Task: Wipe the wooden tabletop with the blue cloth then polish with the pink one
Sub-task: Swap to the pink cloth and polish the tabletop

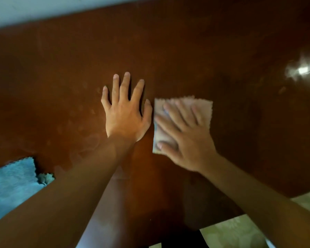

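Two cloths, two hands: right hand (186,140) fingers spread on the folded pink cloth (202,106), left hand (125,115) splayed flat on the glossy brown wooden tabletop (222,51), fuzzy blue cloth (13,183) sitting left.

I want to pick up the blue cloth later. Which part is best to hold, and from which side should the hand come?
Probably the loose corner flap of the blue cloth, at its right edge, coming from the right and above. That corner looks crumpled and raised off the wooden tabletop, so fingers could pinch it easily. The left hand is nearer and free; it rests flat on the wood.
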